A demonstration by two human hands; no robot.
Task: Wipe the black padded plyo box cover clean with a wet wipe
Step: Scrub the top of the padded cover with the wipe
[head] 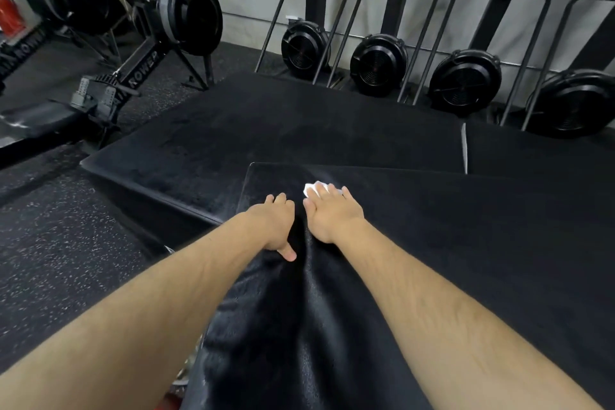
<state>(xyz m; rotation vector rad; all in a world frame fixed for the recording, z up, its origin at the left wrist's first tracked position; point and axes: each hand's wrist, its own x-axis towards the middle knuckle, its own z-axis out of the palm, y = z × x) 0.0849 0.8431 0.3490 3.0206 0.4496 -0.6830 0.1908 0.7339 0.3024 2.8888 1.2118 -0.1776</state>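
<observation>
Right hand, fingers straight, presses the wipe near the cover's far left corner. Left hand lies flat by the left edge. The cover runs wide to the right.

L forearm from 7 o'clock, R forearm from 5: both bare, faint hair; L hand, R hand bare.

— Nearest the camera?
— Plyo box cover. On it: left hand by the left edge, right hand just beside it, flat on the wet wipe.
— Behind?
— Second pad; beyond it, upright rowers along the wall. Far left, a rowing machine on the floor.
</observation>
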